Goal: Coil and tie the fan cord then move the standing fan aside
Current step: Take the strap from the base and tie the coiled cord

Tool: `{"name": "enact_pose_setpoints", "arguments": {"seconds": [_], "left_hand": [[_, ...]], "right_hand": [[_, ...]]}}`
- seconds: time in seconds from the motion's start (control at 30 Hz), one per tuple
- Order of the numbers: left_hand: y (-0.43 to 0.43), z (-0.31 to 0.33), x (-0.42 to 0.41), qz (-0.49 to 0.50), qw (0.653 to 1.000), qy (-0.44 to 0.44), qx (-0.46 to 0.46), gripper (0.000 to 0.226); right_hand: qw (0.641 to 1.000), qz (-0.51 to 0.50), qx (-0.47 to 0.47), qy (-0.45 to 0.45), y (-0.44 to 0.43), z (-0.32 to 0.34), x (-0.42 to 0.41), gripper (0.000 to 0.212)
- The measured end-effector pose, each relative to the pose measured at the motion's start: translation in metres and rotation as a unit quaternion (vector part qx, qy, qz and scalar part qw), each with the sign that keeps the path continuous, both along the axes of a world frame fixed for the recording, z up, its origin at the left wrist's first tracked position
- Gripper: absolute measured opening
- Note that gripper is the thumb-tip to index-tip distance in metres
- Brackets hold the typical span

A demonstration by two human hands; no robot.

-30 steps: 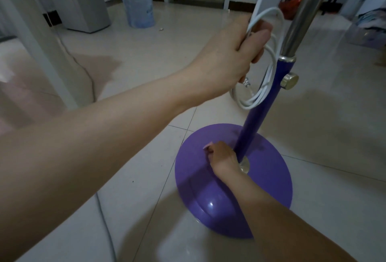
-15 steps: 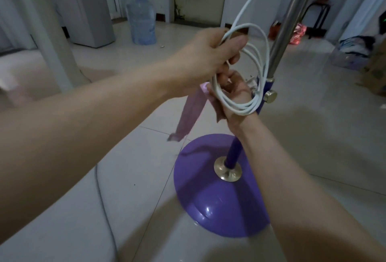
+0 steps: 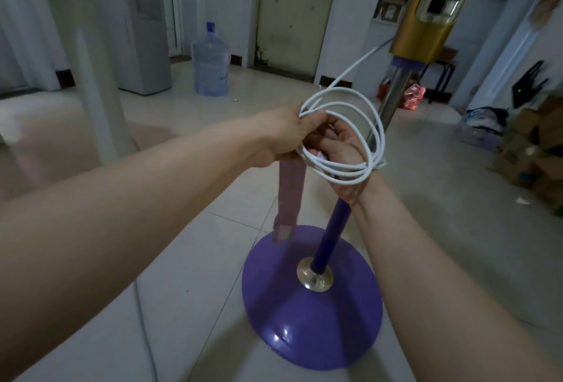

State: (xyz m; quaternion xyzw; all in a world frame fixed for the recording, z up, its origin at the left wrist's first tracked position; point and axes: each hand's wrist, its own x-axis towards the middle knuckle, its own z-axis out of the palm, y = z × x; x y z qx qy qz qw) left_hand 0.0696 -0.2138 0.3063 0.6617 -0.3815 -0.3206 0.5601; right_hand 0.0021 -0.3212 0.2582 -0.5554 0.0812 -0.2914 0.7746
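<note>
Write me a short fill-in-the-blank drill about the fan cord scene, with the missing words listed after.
1. The left hand pinches the coiled cord, whose colour is ____.
2. A pink strap hangs down from the ____ hand.
3. The fan base standing on the tiled floor is coloured ____.
4. The right hand reaches ____ the loops of the coil.

Missing words: white; left; purple; through

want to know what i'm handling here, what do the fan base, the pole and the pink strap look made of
The fan base looks like glossy purple plastic or painted metal; the sharp highlights fit either. The pole looks like bare polished metal above, with a purple coated sleeve lower down. The pink strap looks like soft fabric, perhaps hook-and-loop: it hangs limp and matte with a squarish patch at its end.
</note>
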Motion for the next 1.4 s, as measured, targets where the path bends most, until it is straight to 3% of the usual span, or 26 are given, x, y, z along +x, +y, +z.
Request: {"name": "enact_pose_setpoints", "arguments": {"seconds": [0.13,0.27,0.47,0.53,0.63,0.73,0.8,1.0,1.1,1.17,1.23,1.4], "left_hand": [[0.007,0.014,0.001,-0.017,0.997,0.041,0.061,0.037],[0.012,0.018,-0.002,-0.024,0.994,0.103,0.015,0.037],[0.009,0.015,-0.004,0.019,0.994,0.098,-0.031,0.031],[0.008,0.016,0.001,0.030,0.996,0.083,-0.020,0.025],[0.008,0.017,0.009,0.050,0.996,0.068,-0.009,0.022],[0.008,0.016,0.021,0.075,0.995,0.051,-0.040,0.024],[0.008,0.017,0.029,0.094,0.994,0.013,-0.047,0.023],[0.011,0.019,0.041,0.113,0.981,-0.153,-0.030,0.011],[0.013,0.021,0.044,0.127,0.933,-0.338,-0.001,0.014],[0.013,0.021,0.042,0.145,0.883,-0.446,0.012,0.017],[0.013,0.019,0.040,0.159,0.867,-0.471,0.006,0.020],[0.016,0.014,0.029,0.185,0.883,-0.427,-0.063,0.048]], "right_hand": [[0.995,-0.032,-0.075,0.065,0.004,0.019,-0.007,0.031],[0.995,0.009,-0.054,0.085,0.014,0.031,-0.015,0.023],[0.989,-0.044,-0.059,0.127,0.018,0.031,-0.029,0.023],[0.982,-0.064,-0.062,0.167,0.020,0.027,-0.034,0.009],[0.962,-0.025,-0.143,0.230,0.020,0.029,-0.044,0.027],[0.930,0.008,-0.232,0.286,0.020,0.038,-0.053,0.007],[0.932,0.020,-0.232,0.279,0.021,0.036,-0.061,0.009],[0.958,0.111,-0.081,0.250,0.008,0.030,-0.085,0.021],[0.972,0.087,0.044,0.215,0.003,0.029,-0.084,0.018],[0.973,0.056,0.042,0.218,0.006,0.032,-0.076,0.026],[0.971,0.001,-0.013,0.239,0.010,0.032,-0.065,0.027],[0.957,-0.108,-0.070,0.259,0.015,0.030,-0.053,0.033]]}}
